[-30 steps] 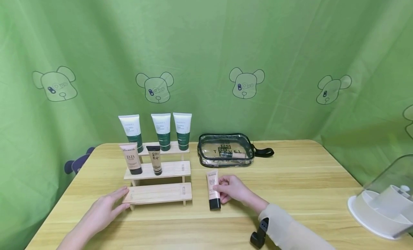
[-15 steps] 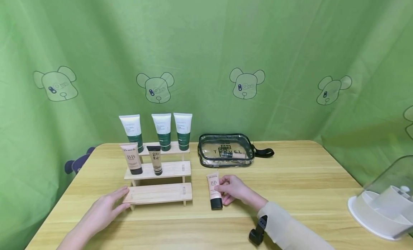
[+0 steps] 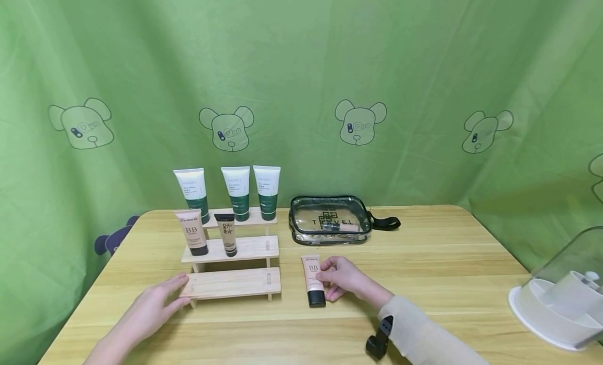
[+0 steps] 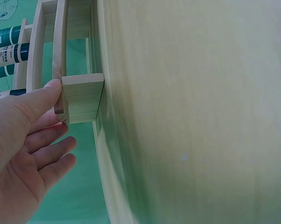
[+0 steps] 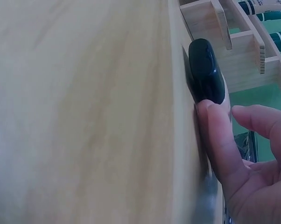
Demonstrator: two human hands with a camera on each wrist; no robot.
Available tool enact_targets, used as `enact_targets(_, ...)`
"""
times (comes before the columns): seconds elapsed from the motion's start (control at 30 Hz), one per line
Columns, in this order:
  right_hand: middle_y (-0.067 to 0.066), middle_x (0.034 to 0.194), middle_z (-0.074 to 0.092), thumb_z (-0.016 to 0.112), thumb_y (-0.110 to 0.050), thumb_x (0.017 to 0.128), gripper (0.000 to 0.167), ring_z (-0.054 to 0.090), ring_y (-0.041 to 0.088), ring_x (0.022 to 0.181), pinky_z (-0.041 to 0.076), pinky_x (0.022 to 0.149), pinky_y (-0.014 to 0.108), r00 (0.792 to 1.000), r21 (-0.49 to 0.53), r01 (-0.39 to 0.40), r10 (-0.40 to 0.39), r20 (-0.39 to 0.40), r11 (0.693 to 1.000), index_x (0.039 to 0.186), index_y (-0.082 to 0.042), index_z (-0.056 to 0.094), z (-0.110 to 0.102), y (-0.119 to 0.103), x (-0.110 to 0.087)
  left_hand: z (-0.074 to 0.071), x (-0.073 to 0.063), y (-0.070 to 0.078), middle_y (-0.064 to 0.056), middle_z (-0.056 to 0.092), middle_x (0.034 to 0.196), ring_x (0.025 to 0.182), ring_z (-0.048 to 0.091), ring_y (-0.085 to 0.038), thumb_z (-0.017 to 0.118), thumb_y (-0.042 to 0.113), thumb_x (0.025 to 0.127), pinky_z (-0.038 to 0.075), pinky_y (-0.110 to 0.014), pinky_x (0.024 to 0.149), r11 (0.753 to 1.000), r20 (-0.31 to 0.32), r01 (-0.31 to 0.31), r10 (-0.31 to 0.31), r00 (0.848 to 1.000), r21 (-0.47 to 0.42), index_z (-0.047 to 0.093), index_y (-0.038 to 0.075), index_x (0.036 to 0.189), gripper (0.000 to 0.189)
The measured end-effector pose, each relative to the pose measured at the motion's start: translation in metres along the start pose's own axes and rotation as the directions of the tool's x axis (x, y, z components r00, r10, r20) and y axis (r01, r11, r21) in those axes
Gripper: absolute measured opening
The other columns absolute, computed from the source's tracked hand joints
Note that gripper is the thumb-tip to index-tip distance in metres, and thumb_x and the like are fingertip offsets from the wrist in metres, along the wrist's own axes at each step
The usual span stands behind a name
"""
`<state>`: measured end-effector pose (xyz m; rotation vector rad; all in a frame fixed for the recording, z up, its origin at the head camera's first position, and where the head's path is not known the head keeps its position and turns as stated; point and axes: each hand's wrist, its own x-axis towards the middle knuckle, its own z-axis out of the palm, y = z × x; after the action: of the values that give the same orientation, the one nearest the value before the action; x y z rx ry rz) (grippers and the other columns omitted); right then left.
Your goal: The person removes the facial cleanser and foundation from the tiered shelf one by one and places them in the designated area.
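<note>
In the head view my left hand (image 3: 148, 310) pinches the left end of the lowest step of a wooden tiered stand (image 3: 231, 283). The left wrist view shows the thumb against the step's edge (image 4: 60, 56), the other fingers spread beside it. My right hand (image 3: 346, 278) holds a pink BB cream tube (image 3: 312, 273) by its right side, low at the table, right of the stand. Its black cap (image 5: 206, 70) points toward the front edge. Another BB cream tube (image 3: 192, 231) and a small beige tube with black top (image 3: 228, 236) stand on the middle step.
Three white-and-green tubes, one of them this tube (image 3: 235, 192), stand on the top step. A clear travel pouch (image 3: 330, 219) with small items inside lies behind the right hand. A white container with a clear cover (image 3: 560, 302) stands at the right edge.
The far end of the BB cream tube in my right hand has dipped toward the table, and the tube has shifted slightly right. My left hand has stayed on the stand.
</note>
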<state>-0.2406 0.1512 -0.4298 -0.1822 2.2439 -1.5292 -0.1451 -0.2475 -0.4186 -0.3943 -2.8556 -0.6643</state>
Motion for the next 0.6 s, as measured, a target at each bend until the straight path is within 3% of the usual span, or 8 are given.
enact_targets(0.17,0.019,0.077,0.058,0.063,-0.006,0.084,0.034,0.059,0.02,0.047,0.055,0.046,0.033,0.999,-0.022,0.021,-0.022,-0.034,1.0,0.108,0.011,0.047,-0.004,-0.005,0.001,0.0,0.0,0.0,-0.024,0.051,0.126,0.111,0.05,-0.042,0.069,0.019,0.082,0.039,-0.056,0.093,1.0,-0.003,0.0,0.0,1.0,0.003,0.056,-0.006,0.121,0.048)
enact_targets(0.3,0.019,0.079,0.058,0.062,-0.006,0.086,0.036,0.059,0.021,0.051,0.056,0.048,0.034,0.994,-0.05,0.099,-0.101,-0.041,0.994,0.114,0.011,0.046,-0.009,-0.016,0.001,-0.001,0.0,0.0,-0.024,0.051,0.125,0.11,0.05,-0.042,0.069,0.019,0.082,0.04,-0.056,0.092,1.0,-0.007,-0.001,0.001,1.0,0.006,0.056,-0.006,0.121,0.048)
enact_targets(0.47,0.015,0.082,0.056,0.063,-0.007,0.085,0.041,0.061,0.026,0.059,0.056,0.052,0.038,0.969,-0.117,0.241,-0.245,-0.022,0.964,0.12,0.008,0.046,-0.009,-0.033,0.003,-0.001,0.0,0.001,-0.024,0.051,0.125,0.11,0.05,-0.042,0.069,0.019,0.082,0.04,-0.056,0.092,1.0,-0.004,0.001,-0.001,1.0,0.004,0.055,-0.006,0.121,0.048)
enact_targets(0.6,0.011,0.083,0.057,0.064,-0.009,0.084,0.04,0.061,0.025,0.064,0.056,0.056,0.037,0.949,-0.161,0.306,-0.313,-0.019,0.938,0.119,0.004,0.05,-0.004,-0.048,0.008,-0.001,0.0,0.001,-0.024,0.052,0.125,0.11,0.051,-0.042,0.069,0.019,0.082,0.04,-0.056,0.092,1.0,-0.005,-0.006,0.006,1.0,0.004,0.056,-0.007,0.12,0.048)
